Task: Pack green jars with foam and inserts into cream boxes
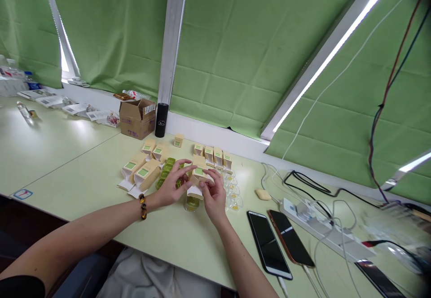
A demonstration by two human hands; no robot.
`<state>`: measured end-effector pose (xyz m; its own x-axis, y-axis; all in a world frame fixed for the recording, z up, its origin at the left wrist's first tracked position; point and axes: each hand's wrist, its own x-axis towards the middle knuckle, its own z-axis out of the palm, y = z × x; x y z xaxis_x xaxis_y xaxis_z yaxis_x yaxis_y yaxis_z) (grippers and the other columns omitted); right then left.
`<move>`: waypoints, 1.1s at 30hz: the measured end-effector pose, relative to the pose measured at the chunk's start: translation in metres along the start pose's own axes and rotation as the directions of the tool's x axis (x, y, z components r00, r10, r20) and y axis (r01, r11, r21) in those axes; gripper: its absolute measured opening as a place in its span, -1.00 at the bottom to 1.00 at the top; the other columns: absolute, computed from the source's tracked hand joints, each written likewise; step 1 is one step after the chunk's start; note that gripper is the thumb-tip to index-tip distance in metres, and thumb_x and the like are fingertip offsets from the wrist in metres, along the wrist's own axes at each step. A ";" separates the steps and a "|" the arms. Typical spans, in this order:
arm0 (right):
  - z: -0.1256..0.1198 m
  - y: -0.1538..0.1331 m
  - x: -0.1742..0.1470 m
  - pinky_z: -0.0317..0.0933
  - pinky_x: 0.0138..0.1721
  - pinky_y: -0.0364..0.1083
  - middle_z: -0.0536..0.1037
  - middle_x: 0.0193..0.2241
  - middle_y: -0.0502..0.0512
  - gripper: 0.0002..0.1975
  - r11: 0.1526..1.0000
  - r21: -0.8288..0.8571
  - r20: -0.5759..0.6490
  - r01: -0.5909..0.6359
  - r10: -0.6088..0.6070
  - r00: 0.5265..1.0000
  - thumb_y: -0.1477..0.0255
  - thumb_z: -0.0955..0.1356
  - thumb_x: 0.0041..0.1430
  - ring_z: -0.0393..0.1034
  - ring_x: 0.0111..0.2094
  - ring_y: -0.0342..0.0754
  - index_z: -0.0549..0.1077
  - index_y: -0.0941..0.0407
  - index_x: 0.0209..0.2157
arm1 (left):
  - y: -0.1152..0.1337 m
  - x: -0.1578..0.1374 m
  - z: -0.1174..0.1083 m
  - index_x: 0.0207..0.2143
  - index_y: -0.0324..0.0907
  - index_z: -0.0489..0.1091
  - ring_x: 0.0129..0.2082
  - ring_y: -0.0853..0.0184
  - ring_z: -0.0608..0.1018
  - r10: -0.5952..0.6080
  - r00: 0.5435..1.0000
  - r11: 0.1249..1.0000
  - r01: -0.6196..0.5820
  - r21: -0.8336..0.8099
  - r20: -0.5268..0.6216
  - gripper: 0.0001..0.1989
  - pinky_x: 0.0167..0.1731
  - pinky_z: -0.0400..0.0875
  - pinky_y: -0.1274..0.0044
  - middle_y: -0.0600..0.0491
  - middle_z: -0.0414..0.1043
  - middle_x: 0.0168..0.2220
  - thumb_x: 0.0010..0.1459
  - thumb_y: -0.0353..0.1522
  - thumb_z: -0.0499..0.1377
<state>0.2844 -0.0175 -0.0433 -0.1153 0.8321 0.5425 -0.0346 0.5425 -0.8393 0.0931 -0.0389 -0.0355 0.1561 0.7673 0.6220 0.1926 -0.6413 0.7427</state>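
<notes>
Between my two hands is a small tan cardboard box (198,162) with a green label and an unfolded white flap toward me. My left hand (173,185) grips its left side with thumb and fingertips. On the other side, my right hand (214,195) pinches the box near the flap. Just below the flap stands a clear jar (191,203) with green contents; whether the two touch, I cannot tell. Several green containers (165,172) lie in rows beside my left hand, partly hidden by it. Clear plastic lids or cups (234,190) lie right of my right hand.
Similar tan boxes stand left (147,175) and behind (218,158). A brown carton (137,118) and black tumbler (161,120) are at the back. Two phones (269,244) (291,237), a power strip (323,230) and loose cables (308,182) occupy the right side.
</notes>
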 end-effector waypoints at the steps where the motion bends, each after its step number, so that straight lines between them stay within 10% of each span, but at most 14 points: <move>1: 0.000 -0.001 0.000 0.48 -0.13 -0.03 0.27 0.20 0.19 -0.66 1.000 0.006 -0.004 -0.001 0.001 1.000 0.21 0.43 0.32 0.49 -0.27 -0.16 0.51 -0.04 0.08 | 0.001 0.000 -0.002 0.35 0.00 0.31 -0.27 0.38 0.47 0.016 0.999 1.000 -0.015 -0.006 0.034 -0.45 -0.09 0.55 0.33 -0.19 0.06 0.35 0.40 -0.06 0.14; 10: -0.002 -0.005 0.004 0.49 -0.14 -0.02 0.29 0.18 0.19 -0.66 1.000 0.002 -0.058 0.023 -0.023 0.998 0.20 0.44 0.31 0.50 -0.22 -0.13 0.54 -0.03 0.07 | 0.001 0.000 -0.003 0.52 0.06 -0.04 0.31 -0.10 0.27 0.041 0.981 0.997 -0.052 0.052 0.190 0.04 0.11 0.44 0.24 -0.21 -0.23 0.50 0.13 0.12 0.33; 33: -0.001 -0.011 -0.006 0.50 0.01 0.05 0.14 0.22 0.17 -0.59 0.994 0.004 0.134 0.112 -0.111 0.985 0.23 0.37 0.40 0.47 -0.14 -0.09 0.46 -0.13 0.24 | 0.007 0.002 0.001 0.23 -0.08 0.35 0.16 0.12 0.43 -0.054 0.995 0.992 0.044 -0.120 -0.081 -0.54 0.10 0.47 0.31 -0.17 0.13 0.32 0.39 -0.10 0.16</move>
<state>0.2864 -0.0286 -0.0372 -0.2430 0.7436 0.6229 -0.0513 0.6314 -0.7738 0.0953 -0.0418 -0.0296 0.0666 0.7978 0.5992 0.0815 -0.6029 0.7937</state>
